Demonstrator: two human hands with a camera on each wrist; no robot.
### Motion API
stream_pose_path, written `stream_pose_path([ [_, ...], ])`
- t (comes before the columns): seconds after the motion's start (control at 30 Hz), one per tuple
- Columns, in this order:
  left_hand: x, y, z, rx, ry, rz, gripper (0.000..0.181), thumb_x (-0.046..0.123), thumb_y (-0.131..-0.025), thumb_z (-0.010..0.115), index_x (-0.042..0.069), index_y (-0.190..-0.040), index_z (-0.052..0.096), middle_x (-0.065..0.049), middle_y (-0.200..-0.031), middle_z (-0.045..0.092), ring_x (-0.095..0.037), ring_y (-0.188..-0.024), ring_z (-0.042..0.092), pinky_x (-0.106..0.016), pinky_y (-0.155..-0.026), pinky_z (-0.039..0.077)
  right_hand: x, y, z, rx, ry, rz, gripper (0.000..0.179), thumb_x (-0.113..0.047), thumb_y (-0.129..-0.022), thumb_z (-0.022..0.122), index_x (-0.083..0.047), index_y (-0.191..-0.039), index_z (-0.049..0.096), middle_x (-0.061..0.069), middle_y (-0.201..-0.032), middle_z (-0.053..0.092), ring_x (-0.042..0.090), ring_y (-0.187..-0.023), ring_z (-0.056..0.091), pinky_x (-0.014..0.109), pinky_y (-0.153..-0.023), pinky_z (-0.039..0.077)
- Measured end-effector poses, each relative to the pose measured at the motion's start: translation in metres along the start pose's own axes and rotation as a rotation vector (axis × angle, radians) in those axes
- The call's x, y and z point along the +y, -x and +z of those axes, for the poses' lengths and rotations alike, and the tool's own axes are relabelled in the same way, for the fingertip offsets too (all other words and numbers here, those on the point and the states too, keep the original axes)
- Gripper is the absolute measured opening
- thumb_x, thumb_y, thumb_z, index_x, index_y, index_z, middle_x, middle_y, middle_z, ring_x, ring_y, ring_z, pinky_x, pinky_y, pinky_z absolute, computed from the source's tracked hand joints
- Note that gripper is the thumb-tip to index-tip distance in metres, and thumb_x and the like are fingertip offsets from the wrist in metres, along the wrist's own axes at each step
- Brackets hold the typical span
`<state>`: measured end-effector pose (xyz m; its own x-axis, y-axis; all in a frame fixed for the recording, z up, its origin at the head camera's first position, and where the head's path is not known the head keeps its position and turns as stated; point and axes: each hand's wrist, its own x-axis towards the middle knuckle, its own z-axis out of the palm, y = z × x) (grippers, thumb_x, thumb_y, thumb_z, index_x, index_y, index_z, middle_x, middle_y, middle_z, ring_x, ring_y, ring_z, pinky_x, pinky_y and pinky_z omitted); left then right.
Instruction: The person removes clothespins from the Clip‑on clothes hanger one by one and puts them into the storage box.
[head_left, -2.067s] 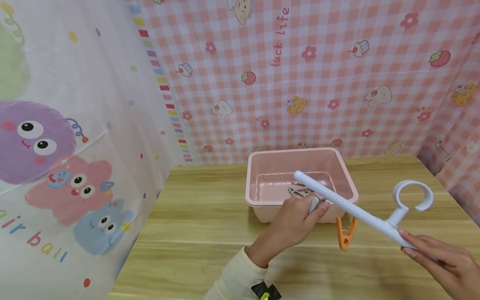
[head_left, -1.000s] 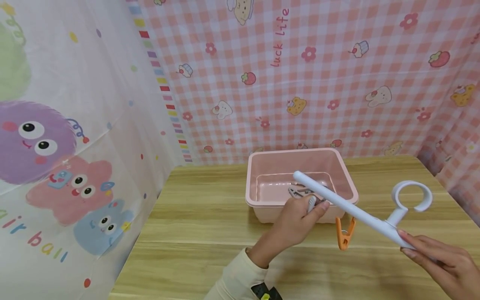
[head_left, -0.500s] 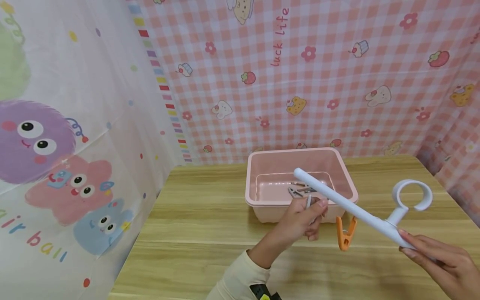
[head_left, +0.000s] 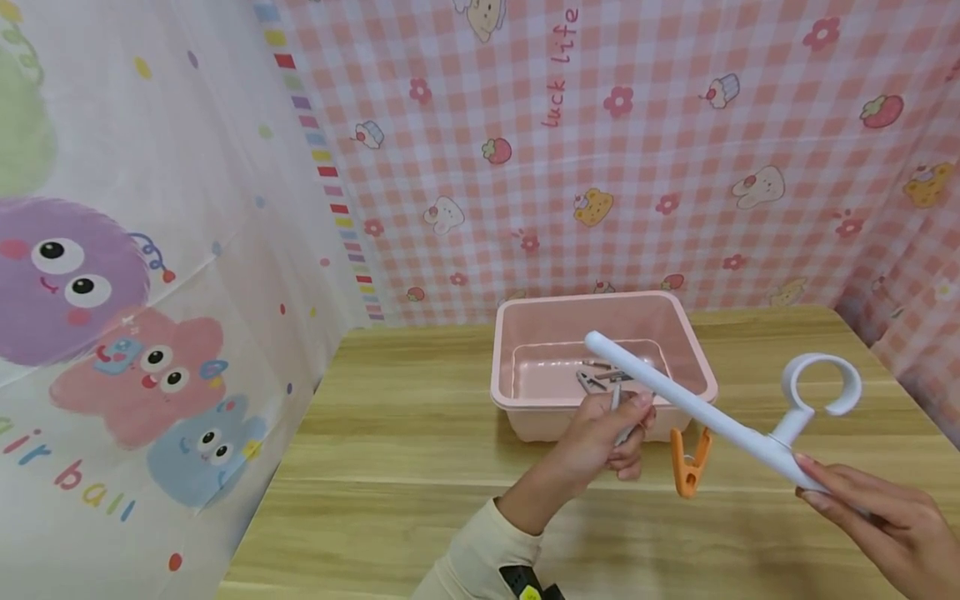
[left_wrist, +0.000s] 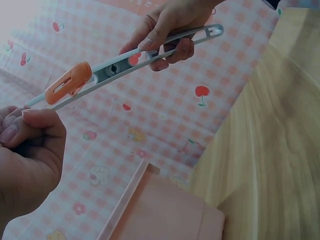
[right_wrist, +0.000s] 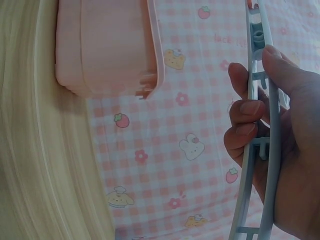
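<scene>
A pale blue plastic clothes hanger (head_left: 705,414) with a C-shaped hook slants across the front right of the table in the head view. My right hand (head_left: 885,508) grips its near end, thumb and fingers round the two rails in the right wrist view. An orange clothespin (head_left: 688,462) is clamped on the hanger's underside, between the hands. My left hand (head_left: 603,437) pinches a grey clothespin (head_left: 616,398) close below the hanger's far arm; fingers hide most of it. In the left wrist view, the left hand (left_wrist: 32,155) overlaps the hanger's far end.
Behind the left hand stands a pink plastic bin (head_left: 517,404) with several grey clothespins (head_left: 592,382) on its floor. The wooden table (head_left: 390,433) backs onto a checked cloth (head_left: 450,175), and a cartoon-print sheet (head_left: 225,350) hangs on the left.
My left hand has turned beneath the hanger, so its lower fingers now show and the grey clothespin appears narrower. The right hand keeps its grip, and the hanger has barely moved.
</scene>
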<state>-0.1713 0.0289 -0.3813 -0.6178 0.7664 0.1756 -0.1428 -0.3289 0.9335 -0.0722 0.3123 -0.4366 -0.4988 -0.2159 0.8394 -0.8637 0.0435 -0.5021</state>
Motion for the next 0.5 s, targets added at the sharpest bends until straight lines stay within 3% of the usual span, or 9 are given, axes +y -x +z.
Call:
stream_pose_path([
  [0.17,0.0003,-0.0015,0.0005,0.029,-0.059,0.010,0.036,0.017,-0.111,0.036,-0.013,-0.089,0.037,0.013,-0.046,0.032,-0.003,-0.039,0.026,-0.018,-0.044,0.032,0.0005,0.0001,-0.0008,-0.012,0.018,0.005,0.043,0.000,-0.098,0.060,0.037,-0.117,0.048,0.008,-0.133,0.069,0.006,-0.114,0.070,0.012,-0.092,0.053],
  [0.27,0.0009,-0.0012,0.0002,0.056,-0.106,0.009,0.039,0.017,-0.111,0.036,-0.016,-0.091,0.037,0.012,-0.046,0.032,-0.003,-0.039,0.028,-0.018,-0.044,0.034,0.0011,0.0000,-0.0011,-0.020,0.023,0.003,0.043,0.000,-0.098,0.059,0.037,-0.117,0.048,0.008,-0.134,0.068,0.006,-0.115,0.070,0.012,-0.092,0.053],
  [0.37,0.0022,-0.0004,-0.0009,0.117,-0.265,0.030,0.039,0.021,-0.110,0.041,-0.014,-0.091,0.046,0.010,-0.050,0.034,-0.002,-0.041,0.033,-0.017,-0.044,0.034,0.0011,0.0003,-0.0014,-0.021,0.037,0.005,0.043,-0.001,-0.099,0.059,0.036,-0.117,0.048,0.007,-0.135,0.068,0.006,-0.115,0.070,0.012,-0.093,0.053],
  [0.5,0.0036,-0.0001,-0.0036,0.204,-0.614,0.093,0.042,0.029,-0.108,0.048,0.000,-0.079,0.054,0.007,-0.054,0.032,-0.001,-0.045,0.031,-0.015,-0.045,0.027,0.0008,0.0013,-0.0019,-0.019,0.085,0.017,0.044,-0.004,-0.099,0.060,0.036,-0.117,0.050,0.004,-0.131,0.071,0.003,-0.113,0.070,0.011,-0.092,0.053],
])
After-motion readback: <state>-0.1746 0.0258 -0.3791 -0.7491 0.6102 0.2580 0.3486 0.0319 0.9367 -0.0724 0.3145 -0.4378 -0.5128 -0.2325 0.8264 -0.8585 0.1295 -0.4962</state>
